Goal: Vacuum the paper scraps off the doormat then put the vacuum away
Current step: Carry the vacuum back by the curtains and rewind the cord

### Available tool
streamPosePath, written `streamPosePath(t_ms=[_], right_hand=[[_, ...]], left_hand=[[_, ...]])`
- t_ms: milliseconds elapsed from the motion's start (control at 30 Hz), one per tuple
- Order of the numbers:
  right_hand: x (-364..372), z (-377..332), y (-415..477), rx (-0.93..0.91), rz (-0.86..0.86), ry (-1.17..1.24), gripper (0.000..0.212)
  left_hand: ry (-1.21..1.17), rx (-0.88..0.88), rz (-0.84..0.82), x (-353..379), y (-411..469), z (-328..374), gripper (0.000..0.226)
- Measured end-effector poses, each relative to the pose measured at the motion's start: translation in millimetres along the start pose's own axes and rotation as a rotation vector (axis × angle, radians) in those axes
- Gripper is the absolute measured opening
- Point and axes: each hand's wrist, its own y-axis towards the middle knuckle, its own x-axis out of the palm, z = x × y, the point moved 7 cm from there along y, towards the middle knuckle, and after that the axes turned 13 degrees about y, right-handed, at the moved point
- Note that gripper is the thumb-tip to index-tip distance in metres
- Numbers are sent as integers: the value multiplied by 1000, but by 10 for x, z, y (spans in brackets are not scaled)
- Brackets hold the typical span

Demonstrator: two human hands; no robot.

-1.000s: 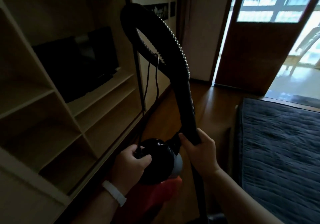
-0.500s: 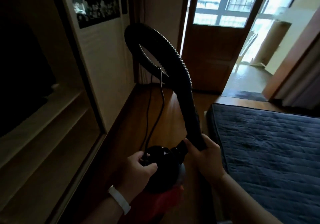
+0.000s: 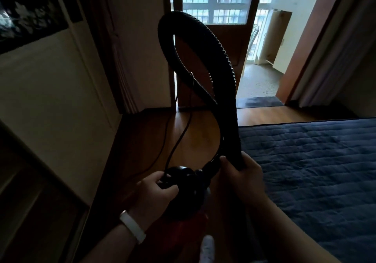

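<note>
Head view: black-and-red vacuum (image 3: pixel 183 193), ribbed hose (image 3: pixel 219 45) looped high, both hands' fingers (image 3: pixel 162 187) wrapped around them.

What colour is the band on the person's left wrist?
White. The wristband shows clearly in the head view, just behind the left hand.

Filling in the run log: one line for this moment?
left hand: grips vacuum top | right hand: grips hose | doormat: ahead by door
</note>
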Motion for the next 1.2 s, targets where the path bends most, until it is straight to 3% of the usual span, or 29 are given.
streamPosePath(t_ms=[233,500,633,767,1033,1200], right_hand=[[259,843,1661,92,-12,44,19],[249,969,3302,27,15,26,16],[326,1188,3995,48,14,-6,24],[474,1484,4652,73,27,-53,19],[888,2266,6398,131,139,-121,21],[930,2460,7458,122,259,-182,23]], left_hand=[[34,-43,-77,546,1575,461,10],[-2,-50,-54,848,3112,1108,15],[-7,-16,-65,1024,3911,1365,24],[-56,4,-123,1245,4740,1481,13],[-36,54,-309,1783,6880,1700,13],[47,152,-312,1985,8191,2167,11]])
